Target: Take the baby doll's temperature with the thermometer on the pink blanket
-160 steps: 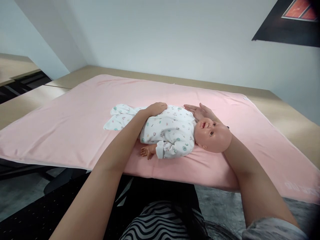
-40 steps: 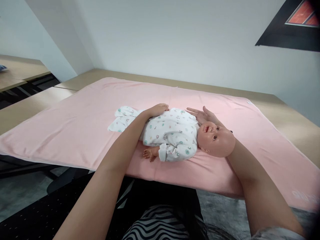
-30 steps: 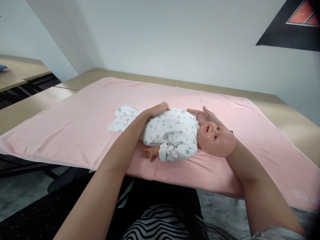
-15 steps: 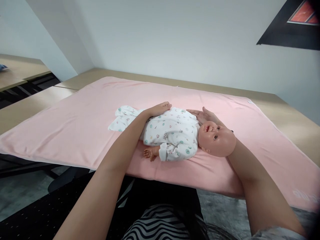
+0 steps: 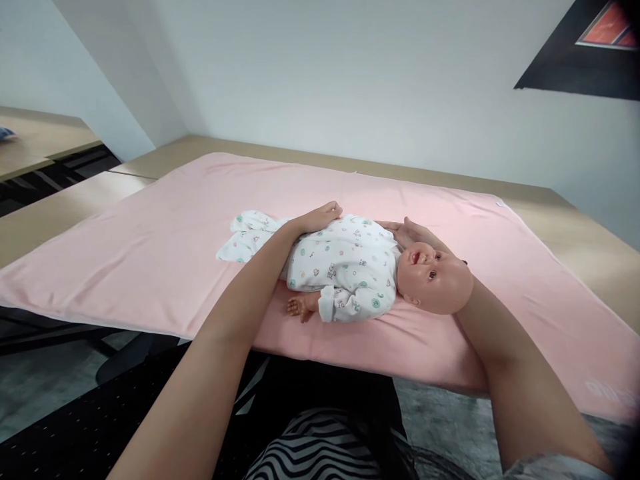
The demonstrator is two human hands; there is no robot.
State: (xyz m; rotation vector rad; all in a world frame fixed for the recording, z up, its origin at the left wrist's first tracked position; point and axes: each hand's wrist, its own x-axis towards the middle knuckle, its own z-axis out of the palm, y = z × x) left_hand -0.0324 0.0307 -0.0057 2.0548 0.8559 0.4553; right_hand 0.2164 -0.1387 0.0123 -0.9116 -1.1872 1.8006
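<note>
A baby doll [image 5: 350, 267] in a white printed sleepsuit lies on its back on a pink blanket [image 5: 150, 240], its bald head [image 5: 436, 280] pointing right. My left hand [image 5: 320, 217] rests palm down on the far side of the doll's belly, fingers together. My right hand [image 5: 407, 233] lies flat behind the doll's shoulder and head, fingers stretched left, partly hidden by the head. The doll's bare hand [image 5: 299, 307] sticks out toward me. The sleepsuit's empty legs [image 5: 247, 237] trail left.
The blanket covers a light wooden table [image 5: 575, 233] set against a white wall. Another desk [image 5: 35, 137] stands at far left. A dark frame [image 5: 585, 53] hangs at top right. My striped clothing [image 5: 320, 447] and a black chair are below the table's edge.
My left hand has slid slightly right along the doll's belly. My right hand's fingers have lowered a little behind the doll's shoulder. The doll stays where it was.
</note>
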